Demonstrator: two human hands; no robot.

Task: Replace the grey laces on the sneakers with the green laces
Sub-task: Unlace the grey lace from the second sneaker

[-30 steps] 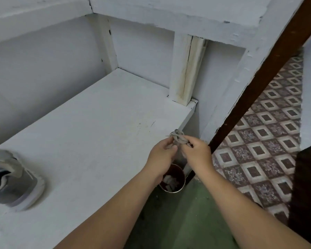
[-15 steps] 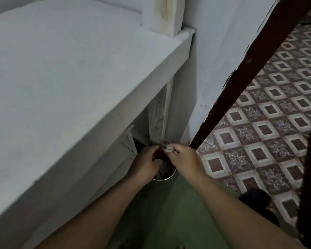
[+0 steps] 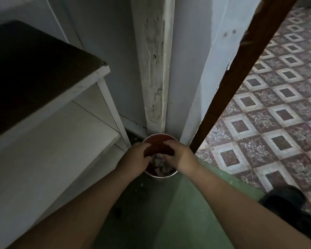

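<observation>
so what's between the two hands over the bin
In the head view, pale crumpled scraps inside the small red bin show in the gap between the left hand and right hand.

The bin is hemmed by post, shelves and door edge; green floor lies open.

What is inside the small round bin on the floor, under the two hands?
Inside the bin, pale crumpled scraps show between the left hand and right hand. The hands cover the rest; no grey lace is visible.
</observation>
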